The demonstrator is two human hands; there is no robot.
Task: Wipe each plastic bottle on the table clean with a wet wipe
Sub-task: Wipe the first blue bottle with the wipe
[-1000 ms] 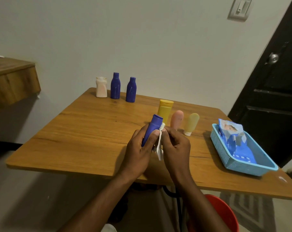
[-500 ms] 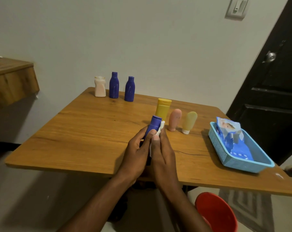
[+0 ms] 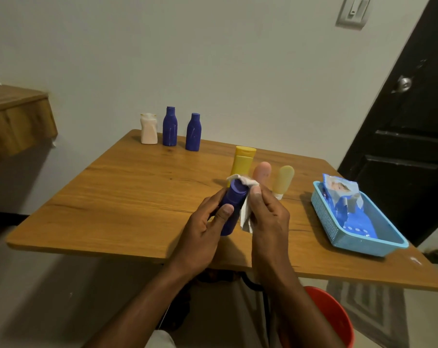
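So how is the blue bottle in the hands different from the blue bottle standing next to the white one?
The held blue bottle is tilted off the table, gripped by the left hand; the back blue bottle stands upright on the table. The held blue bottle has a wet wipe pressed against it by the right hand; nothing touches the back blue bottle. Both are dark blue with blue caps.

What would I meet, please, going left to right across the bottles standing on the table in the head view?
White bottle → tall blue bottle → short blue bottle → yellow bottle → pink bottle → cream bottle → basket.
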